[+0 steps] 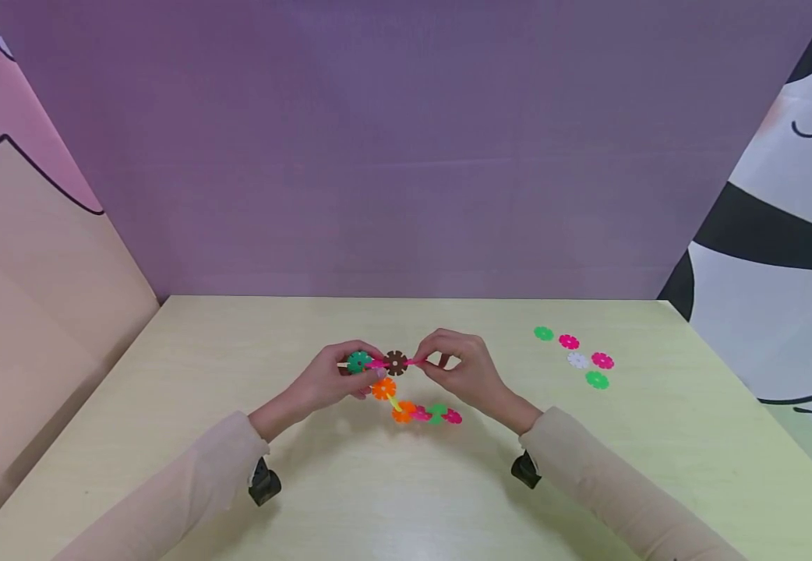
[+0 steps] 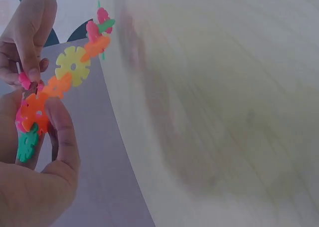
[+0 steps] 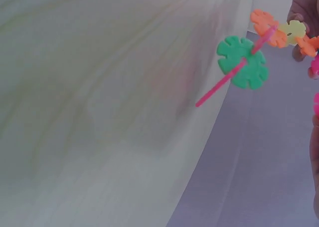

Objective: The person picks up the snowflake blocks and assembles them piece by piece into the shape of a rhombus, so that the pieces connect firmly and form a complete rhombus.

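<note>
A purple backdrop (image 1: 406, 156) rises behind the pale wood tabletop (image 1: 714, 436), meeting its straight far edge. The tabletop's sides splay toward the viewer; its near edge falls outside the head view. A panda-print panel (image 1: 764, 206) runs along the right edge, a pink-and-beige panel (image 1: 34, 257) along the left.

Two beige sleeves, left (image 1: 174, 491) and right (image 1: 616, 491), reach in from below, leaving a wide wedge of wood between them and a strip beyond the fingers to the far edge. The left hand (image 1: 336, 382) has its grip pinching the chain of notched flower discs (image 1: 383, 389) near a teal disc (image 1: 357, 361). The right hand (image 1: 465, 370) pinches a pink disc (image 1: 416, 361) beside the brown disc (image 1: 396, 363). The chain spans the gap between the hands, mid-tabletop and well inside both side edges; its tail bends down to the right in orange, yellow, pink and green.

A black device sits under each wrist, left (image 1: 264, 483) and right (image 1: 526, 470). Five loose discs (image 1: 577, 360), two green, two pink and one white, lie between the right hand and the right edge, apart from both.
</note>
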A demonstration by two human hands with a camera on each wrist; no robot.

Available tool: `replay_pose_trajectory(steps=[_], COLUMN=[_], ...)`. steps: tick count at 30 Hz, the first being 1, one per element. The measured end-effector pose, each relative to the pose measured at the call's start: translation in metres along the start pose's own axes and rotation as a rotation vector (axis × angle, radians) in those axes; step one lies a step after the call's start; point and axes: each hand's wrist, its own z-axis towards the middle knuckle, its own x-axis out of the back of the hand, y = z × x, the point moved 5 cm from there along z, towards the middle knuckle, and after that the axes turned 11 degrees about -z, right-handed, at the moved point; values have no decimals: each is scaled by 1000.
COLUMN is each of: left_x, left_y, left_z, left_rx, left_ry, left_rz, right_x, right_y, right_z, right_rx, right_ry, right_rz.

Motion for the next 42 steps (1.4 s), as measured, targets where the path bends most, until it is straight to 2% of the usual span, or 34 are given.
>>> replay_pose_trajectory(steps=[5,13,21,27,35,42], left_x=[-1,-6,-4,-4,-7,-11], left_y=[3,10,10,8,10,14], left_z=[-1,0,0,-1,0,2], left_rx=[-18,-69,-75,-71,-63,-91], left_ry=[3,-30,4,41,75,99], left_rz=[7,28,68,43,10,11], right_x=[0,-4,-5,-3,-1,-4], right_y=[-2,0,-1,-2,-3,0], right_z=[1,-1,-2,-2,-3,-3], right_rx=[-3,-11,-20,12,13,17], right_ry=[2,2,8,8,29,54], right_rz=[4,0,-1,29,-3,-25])
